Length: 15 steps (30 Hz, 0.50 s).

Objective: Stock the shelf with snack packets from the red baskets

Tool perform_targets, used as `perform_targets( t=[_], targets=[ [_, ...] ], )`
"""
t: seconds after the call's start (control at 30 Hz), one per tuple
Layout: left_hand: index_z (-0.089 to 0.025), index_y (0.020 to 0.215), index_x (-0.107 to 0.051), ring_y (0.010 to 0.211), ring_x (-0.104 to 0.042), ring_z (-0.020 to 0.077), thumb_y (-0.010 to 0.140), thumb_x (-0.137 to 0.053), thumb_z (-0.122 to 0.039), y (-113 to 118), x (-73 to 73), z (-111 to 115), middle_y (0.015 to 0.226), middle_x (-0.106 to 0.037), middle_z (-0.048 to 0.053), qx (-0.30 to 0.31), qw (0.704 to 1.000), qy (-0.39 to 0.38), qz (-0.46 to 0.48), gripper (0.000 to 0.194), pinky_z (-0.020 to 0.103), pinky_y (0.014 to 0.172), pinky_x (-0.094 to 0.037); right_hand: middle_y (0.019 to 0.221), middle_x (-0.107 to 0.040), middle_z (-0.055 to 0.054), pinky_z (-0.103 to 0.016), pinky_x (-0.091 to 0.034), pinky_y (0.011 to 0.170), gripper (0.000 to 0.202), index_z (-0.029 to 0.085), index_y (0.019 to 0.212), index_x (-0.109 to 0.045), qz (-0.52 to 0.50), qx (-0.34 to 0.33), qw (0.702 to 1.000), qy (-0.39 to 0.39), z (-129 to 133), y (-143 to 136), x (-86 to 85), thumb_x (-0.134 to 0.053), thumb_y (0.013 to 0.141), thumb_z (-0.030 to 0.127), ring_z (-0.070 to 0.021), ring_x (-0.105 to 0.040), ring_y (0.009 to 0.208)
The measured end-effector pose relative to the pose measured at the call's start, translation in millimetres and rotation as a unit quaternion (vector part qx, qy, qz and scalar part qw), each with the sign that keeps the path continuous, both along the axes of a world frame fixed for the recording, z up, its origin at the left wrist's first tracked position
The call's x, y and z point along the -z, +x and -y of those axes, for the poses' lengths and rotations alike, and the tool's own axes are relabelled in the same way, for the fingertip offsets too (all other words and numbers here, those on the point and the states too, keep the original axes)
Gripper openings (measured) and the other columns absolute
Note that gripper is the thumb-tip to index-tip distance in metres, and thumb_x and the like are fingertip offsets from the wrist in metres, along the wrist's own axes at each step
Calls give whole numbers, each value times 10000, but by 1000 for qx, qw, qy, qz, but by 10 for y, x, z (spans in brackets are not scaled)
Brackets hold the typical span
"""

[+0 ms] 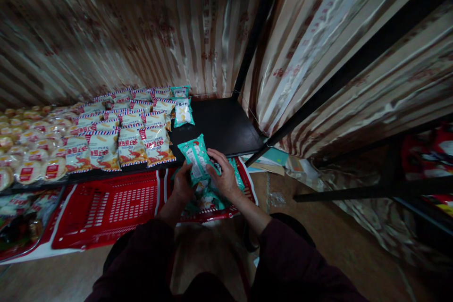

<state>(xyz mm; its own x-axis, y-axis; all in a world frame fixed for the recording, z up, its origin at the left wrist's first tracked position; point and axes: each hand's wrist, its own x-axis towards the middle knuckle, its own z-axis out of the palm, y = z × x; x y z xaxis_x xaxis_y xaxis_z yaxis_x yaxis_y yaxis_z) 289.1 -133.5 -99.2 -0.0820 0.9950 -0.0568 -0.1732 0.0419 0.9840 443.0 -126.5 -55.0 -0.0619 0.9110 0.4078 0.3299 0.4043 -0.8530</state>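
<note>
And here in the centre of the frame, both hands are on the teal packet [194, 156], held over the right red basket [252, 188] and in front of the black shelf [224, 125]. The left hand [181, 183] has it by the lower left side, fingers curled in close, their tips hidden. The right hand [225, 177] grips the other side, fingers nearly straight and close together, thumb bent in towards the pack. Below them, more teal packets [212, 199] fill the basket, partly screened by the hands and wrists.

Up on the shelf, 2 shelved teal packets [183, 114] stand 1 behind the other, right beside the striped snack packets [102, 150], which run in rows across the left of the frame. Further left come the round wrapped cakes [54, 169], though in this dim light they could be some similar bun. The middle red basket [130, 198] sits at lower left, under the shelf's front edge.

As for what stands in the way, a black post [255, 28] rises at the shelf's back corner, and a slanting black bar [318, 96] cuts across from its front right corner to the upper right, before the patterned curtain [300, 33].
</note>
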Motion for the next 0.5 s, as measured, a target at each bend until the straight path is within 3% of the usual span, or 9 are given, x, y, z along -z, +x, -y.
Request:
perform_targets(
  t=[0.17,0.27,0.5],
  targets=[
    [-208,842,-641,809,-655,240,696,-618,-319,21,55,-99,819,-704,46,-11,988,-108,110,185,399,721,-545,1201,-601,-103,-383,-488,906,354,231,1171,-597,4,0,1000,-8,3,-3,2,-534,873,411,-227,-565,1112],
    [-193,835,-646,753,-657,241,753,-542,-396,34,25,-130,756,-692,55,10,981,-137,135,242,402,668,-538,1176,-611,-109,-371,-494,878,340,219,1153,-606,-5,0,1000,-2,5,-2,-13,-541,872,399,-228,-580,1082],
    [-197,754,-611,694,-631,185,705,-598,-304,74,-130,-120,694,-669,15,-3,953,-167,252,118,329,675,-518,1087,-633,-89,-338,-500,830,268,215,1059,-626,-7,20,1000,-2,13,-3,-19,-549,870,388,-201,-602,986]
  ],
)
